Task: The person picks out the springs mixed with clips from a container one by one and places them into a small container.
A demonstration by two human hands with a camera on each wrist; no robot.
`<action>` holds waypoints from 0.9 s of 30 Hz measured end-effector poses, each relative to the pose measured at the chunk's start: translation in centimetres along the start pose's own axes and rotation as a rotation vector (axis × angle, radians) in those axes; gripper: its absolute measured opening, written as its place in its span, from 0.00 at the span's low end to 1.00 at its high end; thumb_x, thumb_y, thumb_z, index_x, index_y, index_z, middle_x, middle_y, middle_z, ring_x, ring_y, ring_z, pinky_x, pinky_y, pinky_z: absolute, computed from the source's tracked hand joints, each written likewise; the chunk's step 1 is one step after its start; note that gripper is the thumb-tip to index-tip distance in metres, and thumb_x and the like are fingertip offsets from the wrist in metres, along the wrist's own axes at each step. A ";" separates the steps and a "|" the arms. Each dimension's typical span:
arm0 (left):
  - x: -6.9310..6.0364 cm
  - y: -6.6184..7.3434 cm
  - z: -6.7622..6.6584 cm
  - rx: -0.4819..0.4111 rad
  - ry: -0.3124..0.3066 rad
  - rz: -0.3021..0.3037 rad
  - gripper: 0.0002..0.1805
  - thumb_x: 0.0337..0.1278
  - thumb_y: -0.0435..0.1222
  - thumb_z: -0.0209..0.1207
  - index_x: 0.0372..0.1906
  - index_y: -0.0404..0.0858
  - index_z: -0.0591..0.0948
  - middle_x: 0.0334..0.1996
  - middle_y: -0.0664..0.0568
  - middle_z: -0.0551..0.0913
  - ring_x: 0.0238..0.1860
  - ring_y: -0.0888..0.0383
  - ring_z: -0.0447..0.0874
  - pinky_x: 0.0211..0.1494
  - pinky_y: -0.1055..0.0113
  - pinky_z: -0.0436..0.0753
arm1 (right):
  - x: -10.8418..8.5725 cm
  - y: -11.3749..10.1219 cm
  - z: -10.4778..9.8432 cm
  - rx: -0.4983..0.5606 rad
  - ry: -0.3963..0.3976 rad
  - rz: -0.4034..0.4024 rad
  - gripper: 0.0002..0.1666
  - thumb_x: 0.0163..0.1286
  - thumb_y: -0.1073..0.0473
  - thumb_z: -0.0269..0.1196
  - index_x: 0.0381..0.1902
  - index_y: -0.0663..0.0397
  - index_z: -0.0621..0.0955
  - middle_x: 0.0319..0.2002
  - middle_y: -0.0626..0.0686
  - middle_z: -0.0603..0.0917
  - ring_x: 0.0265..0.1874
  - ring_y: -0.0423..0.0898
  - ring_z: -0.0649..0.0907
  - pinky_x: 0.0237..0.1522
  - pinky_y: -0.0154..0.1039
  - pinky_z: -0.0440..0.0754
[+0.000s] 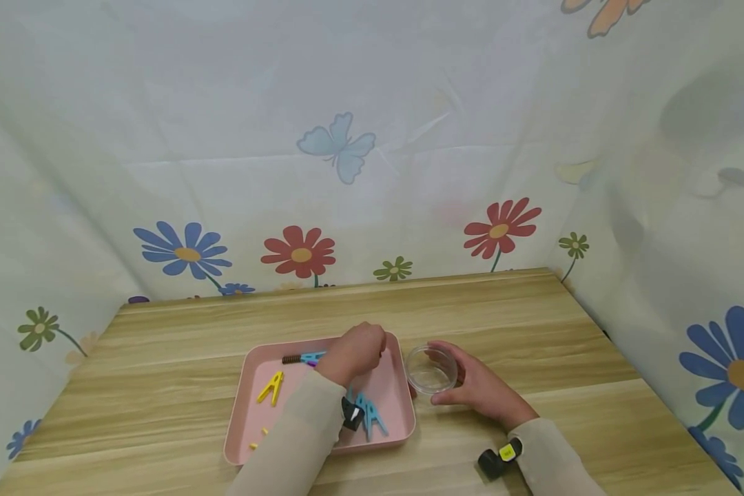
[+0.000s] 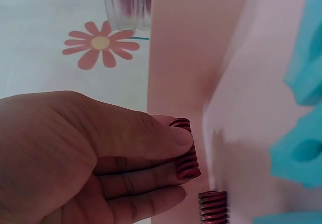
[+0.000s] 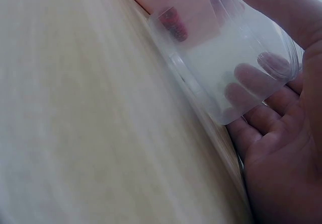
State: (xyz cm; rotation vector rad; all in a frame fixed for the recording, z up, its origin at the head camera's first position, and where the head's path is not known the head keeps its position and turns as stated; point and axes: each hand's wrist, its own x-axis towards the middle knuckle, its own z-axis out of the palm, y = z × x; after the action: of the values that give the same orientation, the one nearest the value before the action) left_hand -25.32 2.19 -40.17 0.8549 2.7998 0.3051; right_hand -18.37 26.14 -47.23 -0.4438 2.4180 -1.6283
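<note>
My left hand (image 1: 359, 348) is over the right part of a pink tray (image 1: 238, 406). In the left wrist view, its thumb and fingers pinch a dark red coil spring (image 2: 188, 161). A second red coil spring (image 2: 214, 208) appears just below it, by the tray wall. My right hand (image 1: 480, 386) grips a clear round plastic container (image 1: 430, 379) beside the tray's right edge. The right wrist view has the thumb on one side of the container and fingers on the other. Something red shows through its wall; whether it lies inside, I cannot tell.
Inside the tray are a yellow clothespin (image 1: 271, 388), blue clothespins (image 1: 370, 415), a dark coil spring (image 1: 291, 359) and small yellow pieces (image 1: 264, 431). The tray stands on a wood-grain table (image 1: 161, 386). A flower-printed curtain (image 1: 409, 172) surrounds the table's back and sides.
</note>
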 end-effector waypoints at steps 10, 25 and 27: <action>-0.5 0.3 -0.7 -0.017 0.025 0.017 0.10 0.57 0.26 0.60 0.42 0.37 0.87 0.38 0.49 0.87 0.41 0.56 0.85 0.49 0.64 0.84 | -0.1 -0.3 -0.1 0.005 -0.009 -0.009 0.52 0.54 0.53 0.75 0.72 0.45 0.61 0.70 0.52 0.68 0.72 0.53 0.64 0.70 0.59 0.60; -1.0 0.6 -1.6 0.005 0.074 0.108 0.07 0.58 0.27 0.59 0.37 0.35 0.87 0.36 0.49 0.88 0.39 0.55 0.85 0.44 0.64 0.84 | 0.0 -0.1 -0.2 -0.009 -0.001 -0.010 0.51 0.53 0.53 0.75 0.72 0.41 0.62 0.70 0.51 0.69 0.71 0.52 0.66 0.69 0.48 0.65; -1.1 0.6 -1.6 0.007 0.079 0.110 0.08 0.58 0.26 0.58 0.37 0.35 0.87 0.36 0.49 0.88 0.40 0.55 0.85 0.44 0.64 0.84 | 0.0 0.0 -0.2 -0.011 -0.001 -0.013 0.51 0.53 0.54 0.75 0.72 0.40 0.62 0.70 0.51 0.69 0.71 0.52 0.66 0.68 0.42 0.66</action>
State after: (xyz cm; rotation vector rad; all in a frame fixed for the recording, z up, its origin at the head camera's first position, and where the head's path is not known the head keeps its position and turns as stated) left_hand -24.52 1.88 -38.32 1.0222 2.8325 0.3527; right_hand -18.43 26.29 -47.13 -0.4636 2.4298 -1.6199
